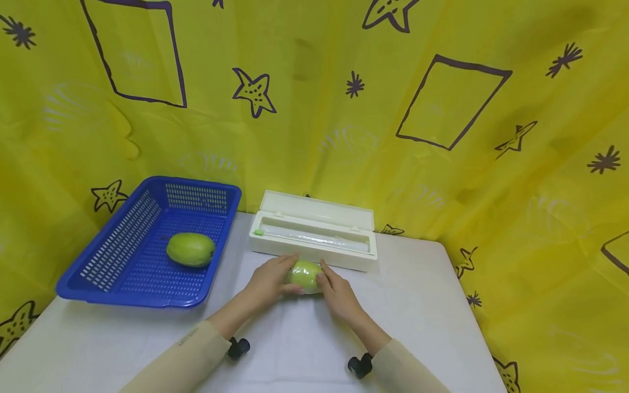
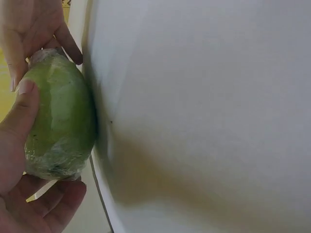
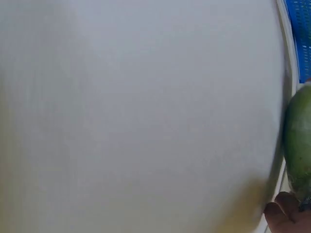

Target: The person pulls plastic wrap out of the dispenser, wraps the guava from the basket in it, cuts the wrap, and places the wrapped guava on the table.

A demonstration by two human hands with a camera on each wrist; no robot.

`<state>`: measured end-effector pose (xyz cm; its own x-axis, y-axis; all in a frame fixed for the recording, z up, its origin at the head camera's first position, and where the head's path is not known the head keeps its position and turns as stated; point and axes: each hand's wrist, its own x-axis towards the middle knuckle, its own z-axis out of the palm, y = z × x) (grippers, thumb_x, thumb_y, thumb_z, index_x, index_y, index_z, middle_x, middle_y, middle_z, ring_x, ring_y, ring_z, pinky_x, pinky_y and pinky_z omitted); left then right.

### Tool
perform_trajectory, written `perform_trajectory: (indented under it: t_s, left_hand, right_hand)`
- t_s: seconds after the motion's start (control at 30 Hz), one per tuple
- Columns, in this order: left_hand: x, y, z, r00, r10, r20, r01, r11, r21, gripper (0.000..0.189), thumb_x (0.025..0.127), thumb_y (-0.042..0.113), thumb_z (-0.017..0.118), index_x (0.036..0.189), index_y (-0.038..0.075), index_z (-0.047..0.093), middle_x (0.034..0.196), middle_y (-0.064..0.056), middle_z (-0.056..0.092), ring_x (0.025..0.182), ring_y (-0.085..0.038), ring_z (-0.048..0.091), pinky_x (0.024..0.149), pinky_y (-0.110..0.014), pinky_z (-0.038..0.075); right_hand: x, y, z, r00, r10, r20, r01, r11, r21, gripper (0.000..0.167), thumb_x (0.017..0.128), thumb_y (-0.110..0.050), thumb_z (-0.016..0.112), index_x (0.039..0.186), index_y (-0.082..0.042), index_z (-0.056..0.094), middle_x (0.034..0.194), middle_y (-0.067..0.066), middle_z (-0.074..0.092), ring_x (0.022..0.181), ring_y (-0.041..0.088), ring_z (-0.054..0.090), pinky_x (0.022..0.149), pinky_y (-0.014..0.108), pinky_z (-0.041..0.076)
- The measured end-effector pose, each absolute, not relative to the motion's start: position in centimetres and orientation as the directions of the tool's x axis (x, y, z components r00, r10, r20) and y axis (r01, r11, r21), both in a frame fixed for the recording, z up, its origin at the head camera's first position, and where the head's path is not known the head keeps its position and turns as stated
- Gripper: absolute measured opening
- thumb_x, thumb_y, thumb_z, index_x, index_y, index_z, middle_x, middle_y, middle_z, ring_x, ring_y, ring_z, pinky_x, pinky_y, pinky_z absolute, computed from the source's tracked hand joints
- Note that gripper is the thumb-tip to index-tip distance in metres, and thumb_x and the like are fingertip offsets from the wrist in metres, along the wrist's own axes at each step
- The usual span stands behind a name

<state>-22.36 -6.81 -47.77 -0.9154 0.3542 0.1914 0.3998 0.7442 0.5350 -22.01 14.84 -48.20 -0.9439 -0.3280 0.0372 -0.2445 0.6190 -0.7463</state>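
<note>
A green mango (image 1: 305, 276) wrapped in clear cling film sits on the white tabletop between both hands. In the head view my left hand (image 1: 269, 281) holds its left end, thumb toward me. My right hand (image 1: 340, 292) holds the opposite end, its thumb on the near upper side. The left wrist view shows the mango (image 2: 60, 111) with film bunched at both ends. There, the left thumb (image 2: 22, 109) presses its side and the fingers curl under one end. At the right wrist view's edge, fingertips (image 3: 286, 211) of the right hand touch the mango's (image 3: 299, 141) crinkled end.
Just behind the hands stands a white cling film box (image 1: 314, 256), lid raised, with a film roll (image 1: 314, 238) inside and a green slider (image 1: 258, 232) at left. A blue basket (image 1: 128, 295) on the left holds another green mango (image 1: 190, 249). A yellow patterned curtain (image 1: 304, 153) hangs behind.
</note>
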Motion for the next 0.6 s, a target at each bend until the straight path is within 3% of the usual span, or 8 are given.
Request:
perform_trajectory:
  t_s: [0.2,0.4,0.5,0.6]
  left_hand:
    - [-22.2,-6.3,-48.0,-0.925,0.334,0.183,0.379,0.762,0.526,0.087,0.077,0.049,0.081,0.146,0.008,0.049,0.138,-0.015,0.057,0.122,-0.036,0.056,0.097,-0.054,0.050]
    - [-21.3,-6.2,-48.3,-0.943,0.326,0.063,0.270,0.644,0.715,0.091,0.073,0.050,0.085,0.145,0.014,0.044,0.141,-0.013,0.051,0.123,-0.033,0.054,0.097,-0.055,0.049]
    - [-20.9,-6.6,-48.0,-0.942,0.333,0.035,0.224,0.549,0.805,0.068,0.086,0.047,0.076,0.139,0.015,0.049,0.137,-0.013,0.056,0.121,-0.032,0.056,0.099,-0.054,0.047]
    - [-20.6,-7.3,-47.8,-0.946,0.324,0.009,0.161,0.446,0.881,0.045,0.098,0.038,0.062,0.135,0.013,0.053,0.130,-0.016,0.060,0.111,-0.031,0.062,0.090,-0.049,0.054]
  right_hand:
    - [-22.0,15.2,-48.7,-0.963,-0.269,0.008,-0.150,0.512,-0.846,0.058,0.105,-0.037,0.047,0.154,-0.007,0.035,0.152,0.021,0.043,0.137,0.042,0.044,0.111,0.055,0.038]
    - [-20.6,16.3,-48.2,-0.986,-0.109,-0.127,0.086,0.320,-0.944,0.064,0.100,-0.035,0.060,0.152,-0.008,0.035,0.152,0.028,0.035,0.132,0.044,0.047,0.100,0.050,0.050]
    - [-19.0,16.9,-47.5,-0.961,-0.060,-0.270,0.262,0.111,-0.959,0.066,0.099,-0.029,0.059,0.153,-0.006,0.028,0.148,0.028,0.034,0.123,0.036,0.052,0.094,0.042,0.052]
    - [-17.2,17.0,-46.8,-0.902,-0.157,-0.402,0.422,-0.121,-0.899,0.073,0.101,-0.026,0.053,0.156,-0.005,0.010,0.144,0.032,0.031,0.117,0.032,0.055,0.096,0.041,0.052]
